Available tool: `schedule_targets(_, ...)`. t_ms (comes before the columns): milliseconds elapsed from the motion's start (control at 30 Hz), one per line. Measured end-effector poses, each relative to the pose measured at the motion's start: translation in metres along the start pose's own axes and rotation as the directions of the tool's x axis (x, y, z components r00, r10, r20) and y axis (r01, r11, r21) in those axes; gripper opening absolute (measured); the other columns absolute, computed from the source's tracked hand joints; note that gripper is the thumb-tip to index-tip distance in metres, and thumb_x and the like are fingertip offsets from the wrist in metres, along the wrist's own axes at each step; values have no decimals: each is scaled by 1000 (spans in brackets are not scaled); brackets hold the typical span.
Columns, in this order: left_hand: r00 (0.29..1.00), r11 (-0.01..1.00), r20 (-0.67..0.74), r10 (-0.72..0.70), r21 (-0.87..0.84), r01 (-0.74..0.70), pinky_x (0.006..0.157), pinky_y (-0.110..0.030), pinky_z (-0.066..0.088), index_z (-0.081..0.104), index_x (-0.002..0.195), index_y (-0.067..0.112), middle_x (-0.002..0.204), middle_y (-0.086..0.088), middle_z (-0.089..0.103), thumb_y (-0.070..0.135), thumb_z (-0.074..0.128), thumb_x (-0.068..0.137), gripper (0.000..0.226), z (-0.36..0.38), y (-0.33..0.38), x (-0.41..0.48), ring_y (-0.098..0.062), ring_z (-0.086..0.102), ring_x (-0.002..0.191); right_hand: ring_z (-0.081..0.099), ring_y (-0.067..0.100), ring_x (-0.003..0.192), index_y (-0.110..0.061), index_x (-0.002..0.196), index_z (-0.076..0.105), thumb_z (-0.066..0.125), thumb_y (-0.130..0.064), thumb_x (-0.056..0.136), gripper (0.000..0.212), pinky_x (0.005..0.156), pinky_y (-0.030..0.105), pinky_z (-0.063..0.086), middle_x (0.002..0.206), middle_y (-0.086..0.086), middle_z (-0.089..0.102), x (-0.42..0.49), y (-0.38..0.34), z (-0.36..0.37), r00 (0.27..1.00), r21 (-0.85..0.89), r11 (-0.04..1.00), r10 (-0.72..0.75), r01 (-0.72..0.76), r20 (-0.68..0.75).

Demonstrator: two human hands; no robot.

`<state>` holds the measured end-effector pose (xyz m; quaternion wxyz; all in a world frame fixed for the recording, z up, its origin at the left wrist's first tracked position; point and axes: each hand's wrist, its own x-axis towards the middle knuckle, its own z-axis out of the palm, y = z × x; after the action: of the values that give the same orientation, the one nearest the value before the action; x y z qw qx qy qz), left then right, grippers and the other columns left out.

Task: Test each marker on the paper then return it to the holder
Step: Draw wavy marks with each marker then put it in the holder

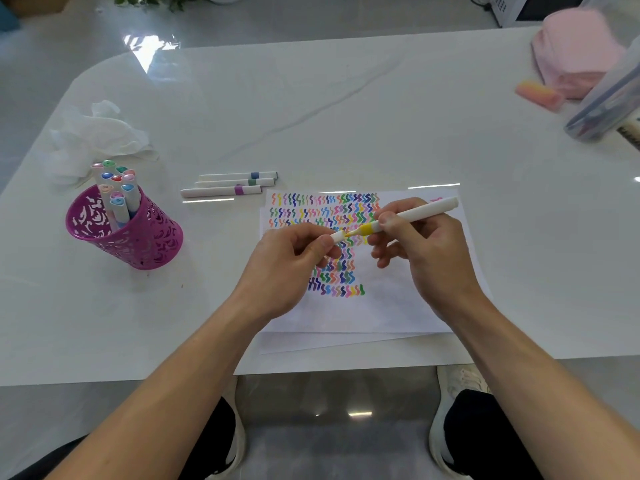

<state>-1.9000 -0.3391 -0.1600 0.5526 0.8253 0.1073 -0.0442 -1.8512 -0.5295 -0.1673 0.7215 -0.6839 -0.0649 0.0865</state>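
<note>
My right hand (420,249) grips a white marker with a yellow band (415,212), its yellow tip pointing left above the paper (381,306). My left hand (294,254) pinches the white cap (337,235) right at that tip. The paper is covered with rows of coloured squiggles. A purple perforated holder (138,237) stands at the left with several markers upright in it. Three capped markers (232,183) lie side by side on the table between the holder and the paper.
A crumpled white tissue (100,136) lies behind the holder. At the far right are a pink cloth bundle (575,53), an orange-pink eraser-like block (538,93) and a clear plastic case (609,109). The white table's front edge (173,377) runs just above my knees.
</note>
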Motion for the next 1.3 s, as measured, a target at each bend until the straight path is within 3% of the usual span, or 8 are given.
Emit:
schedule_targets(267, 998, 997, 35, 58, 41, -59, 73, -15, 55, 73, 106, 27, 86, 16, 76, 29, 63, 99, 13, -2, 1, 0, -2, 71, 81, 73, 24, 67, -11, 97, 69, 64, -14, 103, 9, 58, 29, 59, 78, 8, 76, -2, 2, 2, 999, -66, 998, -12, 15, 53)
schedule_targets(433, 997, 999, 49, 53, 5, -53, 63, -9, 49, 72, 106, 23, 83, 14, 77, 26, 62, 100, 13, -1, 2, -1, -3, 71, 76, 73, 31, 65, 2, 106, 58, 67, -10, 100, 16, 58, 34, 59, 80, 15, 76, 0, 1, 1, 999, -7, 1000, -6, 6, 40)
schedule_targets(667, 992, 986, 6, 125, 113, -125, 66, -13, 50, 76, 112, 31, 78, 22, 72, 25, 63, 99, 19, 0, 3, -3, 4, 64, 71, 74, 34, 68, 7, 103, 60, 66, -10, 100, 18, 63, 35, 60, 80, 18, 76, -1, -1, 1, 998, 49, 999, 11, -15, 66)
schedule_targets(867, 990, 989, -42, 134, 69, -131, 65, -13, 52, 76, 116, 28, 76, 19, 74, 25, 66, 96, 22, 2, 2, -5, 1, 67, 70, 73, 35, 68, 9, 101, 60, 66, -8, 98, 18, 63, 34, 58, 81, 23, 75, -2, -3, 1, 996, 102, 994, 27, -36, 87)
schedule_targets(1000, 989, 992, -82, 125, 13, -124, 62, -12, 52, 77, 112, 25, 75, 15, 74, 18, 68, 96, 20, 4, 0, -7, 0, 67, 66, 73, 37, 68, 12, 101, 59, 69, -14, 93, 29, 63, 35, 58, 81, 25, 74, -3, -3, 3, 995, 147, 988, 34, -48, 99)
schedule_targets(1200, 979, 985, -123, 161, 83, -151, 70, -19, 58, 76, 108, 32, 79, 22, 73, 20, 69, 95, 19, 6, 0, -9, 0, 70, 74, 74, 36, 69, 12, 100, 60, 68, -11, 95, 25, 63, 35, 60, 80, 23, 74, -2, 2, 3, 992, 165, 984, 46, -64, 115)
schedule_targets(1300, 983, 987, -100, 153, 70, -146, 67, -25, 58, 77, 105, 33, 75, 15, 73, 21, 69, 95, 18, 4, 1, -8, -2, 67, 67, 74, 36, 70, 5, 97, 64, 70, -17, 90, 24, 65, 34, 60, 80, 23, 74, -3, 2, 3, 990, 173, 983, 41, -65, 138)
